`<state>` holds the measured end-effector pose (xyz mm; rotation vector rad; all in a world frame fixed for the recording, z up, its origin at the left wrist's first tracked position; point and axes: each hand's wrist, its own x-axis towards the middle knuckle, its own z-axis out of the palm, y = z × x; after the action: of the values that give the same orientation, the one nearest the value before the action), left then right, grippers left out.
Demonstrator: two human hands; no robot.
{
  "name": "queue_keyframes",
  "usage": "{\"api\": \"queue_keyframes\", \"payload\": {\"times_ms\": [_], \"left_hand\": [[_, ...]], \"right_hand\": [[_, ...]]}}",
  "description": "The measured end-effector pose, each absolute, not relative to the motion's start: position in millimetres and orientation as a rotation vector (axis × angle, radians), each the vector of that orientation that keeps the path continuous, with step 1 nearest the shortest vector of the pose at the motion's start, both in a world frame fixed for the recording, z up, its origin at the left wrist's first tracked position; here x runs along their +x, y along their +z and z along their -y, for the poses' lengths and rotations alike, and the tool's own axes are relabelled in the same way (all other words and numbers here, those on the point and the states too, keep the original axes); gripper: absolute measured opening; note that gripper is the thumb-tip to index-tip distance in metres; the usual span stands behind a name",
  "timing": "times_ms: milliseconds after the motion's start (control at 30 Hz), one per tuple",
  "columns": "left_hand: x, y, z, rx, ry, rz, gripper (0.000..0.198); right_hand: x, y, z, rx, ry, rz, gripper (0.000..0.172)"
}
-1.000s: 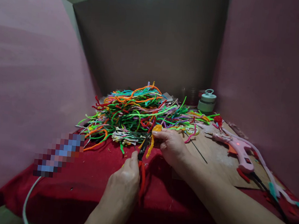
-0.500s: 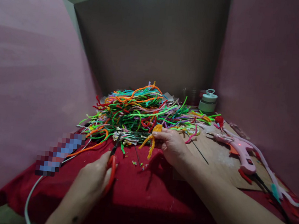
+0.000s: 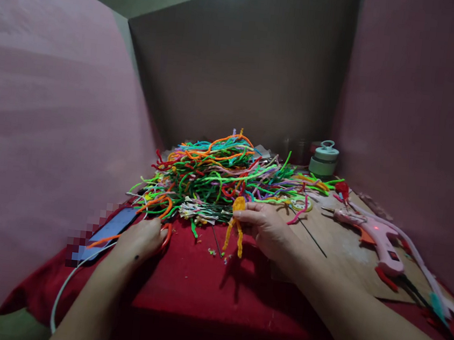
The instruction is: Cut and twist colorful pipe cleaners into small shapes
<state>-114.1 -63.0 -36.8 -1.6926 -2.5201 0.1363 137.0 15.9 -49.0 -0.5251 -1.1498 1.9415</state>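
My right hand [image 3: 267, 225] pinches a yellow-orange pipe cleaner piece [image 3: 239, 204] between thumb and fingers. The piece has a flat rounded top, and two loose ends hang below it. To the left, my left hand [image 3: 145, 237] is low at the near edge of the pile, closed round the scissors [image 3: 167, 237]. Only part of their red-orange handle shows; the blades are hidden. Just beyond both hands lies a big heap of coloured pipe cleaners [image 3: 218, 174]. A bundle of pale-tipped thin stems [image 3: 198, 210] rests in front of it.
A pink glue gun [image 3: 381, 243] with a red light lies on a brown board [image 3: 340, 252] at the right. Behind it stands a pale green container [image 3: 324, 159]. A phone [image 3: 113, 228] and white cable [image 3: 62, 293] are at the left, on the red cloth [image 3: 206, 292].
My left hand has moved down and leftward with the scissors, whose blades no longer show. My right hand keeps the yellow piece, now turned more upright. The view has shifted slightly.
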Motion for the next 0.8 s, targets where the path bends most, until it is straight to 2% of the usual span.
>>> {"api": "queue_keyframes", "payload": {"times_ms": [100,167,400,500,600,800], "left_hand": [[-107.8,-25.5,55.0,-1.667,0.111,2.510,0.039],[-93.9,-14.6,56.3,-1.713,-0.081,2.450,0.038],[-27.7,10.2,48.2,-2.525,-1.429,2.429,0.034],[-22.1,7.5,30.4,-2.709,-1.782,2.425,0.031],[-24.9,4.3,15.9,-2.836,-1.915,2.480,0.027],[-26.2,4.1,8.9,-3.007,-1.864,2.509,0.028]], "right_hand": [[138.5,-45.9,-14.6,-0.527,1.885,1.250,0.013],[139.3,-42.5,-12.1,-0.551,1.824,1.310,0.012],[139.4,-38.5,-4.4,-0.600,1.708,1.468,0.007],[139.4,-41.1,-6.9,-0.572,1.704,1.486,0.006],[140.0,-42.8,-10.8,-0.558,1.739,1.469,0.006],[142.8,-38.3,-11.8,-0.598,1.733,1.501,0.007]]}}
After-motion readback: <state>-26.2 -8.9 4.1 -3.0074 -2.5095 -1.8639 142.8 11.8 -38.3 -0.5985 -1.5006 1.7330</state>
